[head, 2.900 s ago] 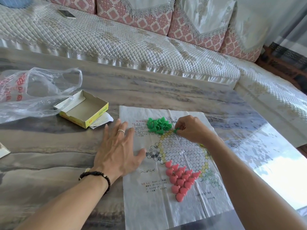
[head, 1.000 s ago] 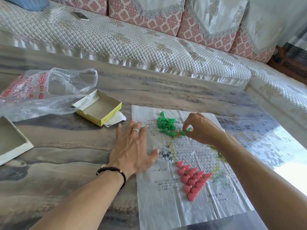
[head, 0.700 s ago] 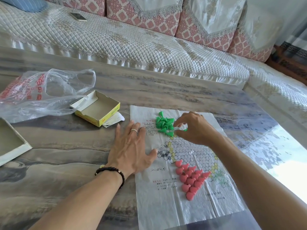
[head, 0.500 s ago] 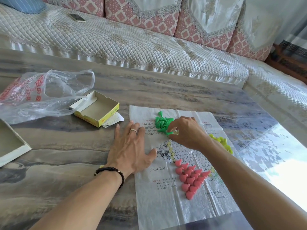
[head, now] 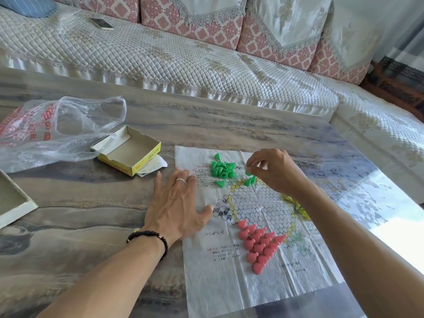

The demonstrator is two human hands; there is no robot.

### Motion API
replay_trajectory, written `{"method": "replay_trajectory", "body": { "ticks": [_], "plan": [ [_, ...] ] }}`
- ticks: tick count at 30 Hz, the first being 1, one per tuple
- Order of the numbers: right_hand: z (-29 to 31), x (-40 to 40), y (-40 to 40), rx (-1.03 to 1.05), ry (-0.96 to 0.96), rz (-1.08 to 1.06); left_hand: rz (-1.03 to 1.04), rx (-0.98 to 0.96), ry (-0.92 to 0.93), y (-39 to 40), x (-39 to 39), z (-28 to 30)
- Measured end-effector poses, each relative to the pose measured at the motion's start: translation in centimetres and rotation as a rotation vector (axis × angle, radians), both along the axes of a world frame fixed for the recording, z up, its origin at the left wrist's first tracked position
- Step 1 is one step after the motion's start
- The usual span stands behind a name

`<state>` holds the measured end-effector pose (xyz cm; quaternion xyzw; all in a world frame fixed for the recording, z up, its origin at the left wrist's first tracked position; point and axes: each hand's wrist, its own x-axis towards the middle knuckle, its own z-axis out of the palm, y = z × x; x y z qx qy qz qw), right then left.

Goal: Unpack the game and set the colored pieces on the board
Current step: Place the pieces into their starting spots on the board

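Pinching a single green piece (head: 247, 173) between thumb and fingertips, the right hand (head: 273, 171) hovers over the top corner of the board (head: 231, 278), a thin printed sheet lying flat on the tabletop (head: 75, 216). I see two more green pieces (head: 250, 180) just below that hand, near the yellow ring of circles, and one lying on its side at the sheet's left part. The green pile (head: 222, 169) is heaped just left of the hand, not yet sorted into the circles. The left hand (head: 177, 204) lies flat with fingers spread, palm on the tabletop and thumb and fingertips over the sheet's left edge, holding it down. The pink pieces (head: 260, 245) are packed in a tidy triangle toward the near part of the board, and some yellow pieces (head: 296, 204) show partly behind the right forearm.

My worry is the sheet: it is light and creased, so if the left hand lifts or drags, the board could shift and tip the pink triangle. The right forearm passes close over the yellow pieces and could sweep them. The small cone could also topple if set down off its circle.

Further out sit an open yellow box (head: 128, 151), a clear plastic bag (head: 52, 131) and a white tray (head: 13, 200).
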<state>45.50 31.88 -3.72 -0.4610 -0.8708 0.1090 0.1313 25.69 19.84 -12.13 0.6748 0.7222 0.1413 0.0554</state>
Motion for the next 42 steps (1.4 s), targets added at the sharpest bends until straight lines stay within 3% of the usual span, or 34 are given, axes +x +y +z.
{"method": "replay_trajectory", "body": {
  "ticks": [18, 27, 33, 42],
  "plan": [
    [-1.7, -0.3, -0.4, 0.111, -0.393, 0.161, 0.001, 0.024, 0.005, 0.1, -0.1, -0.4],
    [-2.0, -0.7, -0.4, 0.089, -0.389, 0.134, 0.0, 0.025, 0.001, 0.1, -0.1, -0.3],
    [-1.6, -3.0, -1.0, 0.058, -0.14, 0.131, -0.002, 0.016, 0.016, 0.0, -0.1, -0.3],
    [-3.1, -5.4, -1.8, 0.067, -0.195, 0.212, 0.003, 0.015, 0.004, 0.0, 0.0, 0.0]
  ]
}}
